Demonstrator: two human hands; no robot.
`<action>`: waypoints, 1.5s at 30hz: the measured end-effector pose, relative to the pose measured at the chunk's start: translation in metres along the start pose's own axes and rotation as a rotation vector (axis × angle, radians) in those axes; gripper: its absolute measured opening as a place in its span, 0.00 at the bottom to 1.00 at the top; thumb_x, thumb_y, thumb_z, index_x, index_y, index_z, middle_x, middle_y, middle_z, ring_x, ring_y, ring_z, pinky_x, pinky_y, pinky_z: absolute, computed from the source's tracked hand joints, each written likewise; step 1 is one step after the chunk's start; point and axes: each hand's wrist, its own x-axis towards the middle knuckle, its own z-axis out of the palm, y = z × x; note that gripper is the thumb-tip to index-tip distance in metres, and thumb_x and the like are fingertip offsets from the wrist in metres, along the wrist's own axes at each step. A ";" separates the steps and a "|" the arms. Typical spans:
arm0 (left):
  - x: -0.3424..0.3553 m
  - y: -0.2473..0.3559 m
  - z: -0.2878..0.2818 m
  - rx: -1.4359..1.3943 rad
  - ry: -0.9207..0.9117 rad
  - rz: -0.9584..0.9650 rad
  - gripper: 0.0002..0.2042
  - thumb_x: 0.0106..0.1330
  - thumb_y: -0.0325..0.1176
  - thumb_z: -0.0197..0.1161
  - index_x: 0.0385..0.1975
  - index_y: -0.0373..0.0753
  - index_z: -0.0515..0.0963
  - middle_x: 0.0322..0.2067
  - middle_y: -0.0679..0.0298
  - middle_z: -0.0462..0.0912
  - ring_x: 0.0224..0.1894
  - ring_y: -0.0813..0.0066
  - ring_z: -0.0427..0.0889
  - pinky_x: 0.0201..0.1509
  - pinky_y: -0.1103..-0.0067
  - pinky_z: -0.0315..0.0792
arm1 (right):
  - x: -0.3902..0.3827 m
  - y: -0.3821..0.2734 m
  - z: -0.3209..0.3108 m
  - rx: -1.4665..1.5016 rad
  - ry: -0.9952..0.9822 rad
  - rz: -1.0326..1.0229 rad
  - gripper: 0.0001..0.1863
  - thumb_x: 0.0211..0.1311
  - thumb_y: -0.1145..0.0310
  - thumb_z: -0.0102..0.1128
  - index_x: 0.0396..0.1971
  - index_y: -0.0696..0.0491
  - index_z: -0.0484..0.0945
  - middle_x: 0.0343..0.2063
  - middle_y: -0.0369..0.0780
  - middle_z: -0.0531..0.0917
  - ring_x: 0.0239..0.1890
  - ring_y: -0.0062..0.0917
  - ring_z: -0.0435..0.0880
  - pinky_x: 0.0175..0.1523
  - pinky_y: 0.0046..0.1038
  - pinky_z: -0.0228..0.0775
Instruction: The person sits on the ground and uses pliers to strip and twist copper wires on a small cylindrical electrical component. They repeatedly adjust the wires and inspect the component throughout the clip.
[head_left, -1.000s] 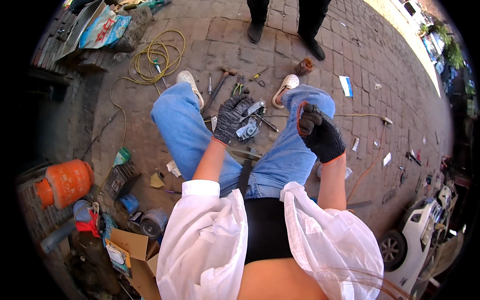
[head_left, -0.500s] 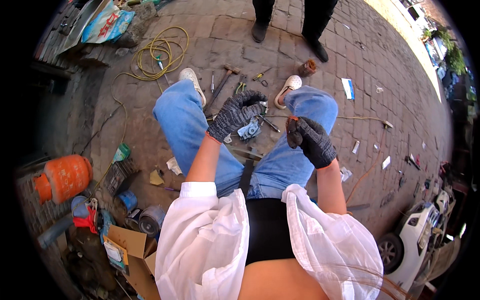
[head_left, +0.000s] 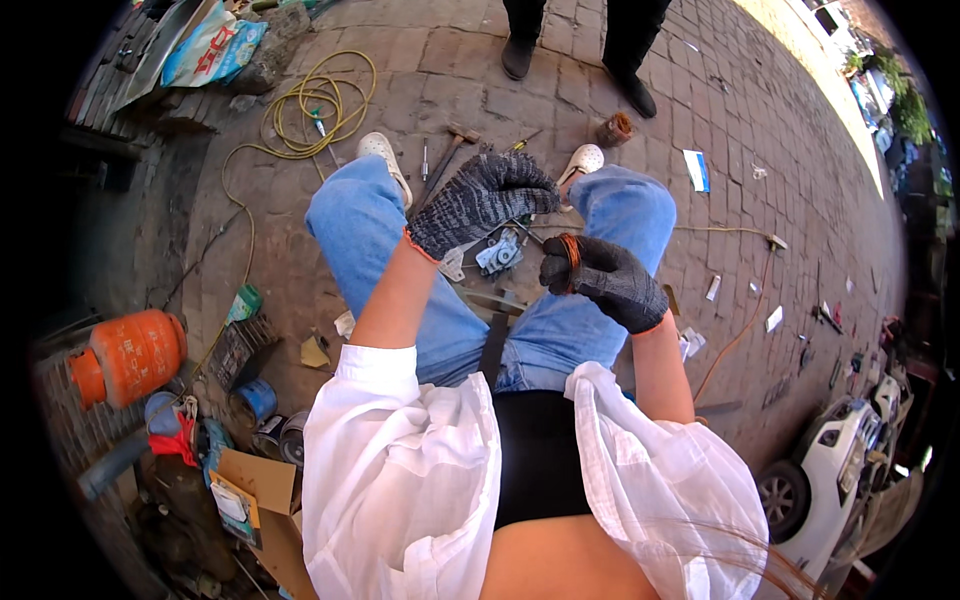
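Both my hands wear dark grey knitted gloves with orange cuffs. My left hand [head_left: 485,203] is raised between my knees, its fingers closed together; what they hold, if anything, is hidden. Lower and to the right, my right hand [head_left: 603,279] is closed on a thin loop of copper-coloured wire [head_left: 571,252]. Beneath and between the hands lies a blue-grey metal part [head_left: 500,253] with a round middle. A hammer [head_left: 450,152] and a thin screwdriver-like tool [head_left: 425,160] lie beyond my left hand.
A yellow hose [head_left: 335,125] lies coiled at the far left. A rusty can [head_left: 614,129] stands beyond my right foot, near another person's boots [head_left: 632,92]. An orange gas cylinder [head_left: 135,355], cans and a cardboard box [head_left: 258,480] are at left; a white vehicle [head_left: 825,490] is at right.
My left hand has moved right and slightly away from me, now covering the pliers. My right hand has shifted left and slightly down, showing more of the wire loop.
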 end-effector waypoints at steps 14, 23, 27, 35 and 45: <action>0.008 -0.009 -0.012 0.237 -0.124 -0.086 0.09 0.54 0.30 0.62 0.33 0.34 0.79 0.25 0.63 0.77 0.31 0.78 0.75 0.37 0.82 0.68 | 0.002 0.018 -0.013 0.254 0.085 0.024 0.23 0.58 0.61 0.53 0.46 0.64 0.69 0.37 0.45 0.78 0.36 0.30 0.79 0.42 0.29 0.72; 0.010 -0.026 -0.010 0.131 -0.105 -0.053 0.09 0.56 0.31 0.61 0.34 0.35 0.78 0.29 0.62 0.78 0.34 0.75 0.76 0.41 0.80 0.69 | 0.005 0.013 -0.009 0.335 0.008 -0.057 0.13 0.56 0.64 0.56 0.35 0.59 0.73 0.29 0.41 0.79 0.35 0.29 0.78 0.43 0.29 0.70; 0.005 -0.041 0.007 -0.146 -0.120 -0.253 0.09 0.58 0.29 0.59 0.36 0.33 0.77 0.30 0.64 0.80 0.33 0.78 0.78 0.41 0.82 0.71 | 0.009 0.004 -0.007 0.627 0.036 -0.232 0.08 0.58 0.66 0.52 0.32 0.55 0.73 0.26 0.37 0.78 0.37 0.28 0.77 0.47 0.28 0.68; -0.002 -0.084 0.025 -0.418 -0.137 -0.262 0.18 0.59 0.34 0.59 0.49 0.40 0.71 0.36 0.66 0.78 0.37 0.82 0.75 0.43 0.82 0.72 | 0.010 0.000 -0.016 0.816 0.204 -0.278 0.07 0.62 0.67 0.46 0.31 0.54 0.71 0.26 0.36 0.76 0.34 0.26 0.75 0.40 0.25 0.69; -0.005 -0.055 0.057 -0.057 -0.136 0.009 0.30 0.53 0.41 0.65 0.56 0.43 0.64 0.40 0.65 0.74 0.41 0.80 0.71 0.47 0.81 0.67 | 0.008 0.015 -0.035 0.968 -0.051 -0.298 0.12 0.64 0.62 0.42 0.22 0.48 0.67 0.10 0.30 0.65 0.16 0.21 0.62 0.25 0.22 0.59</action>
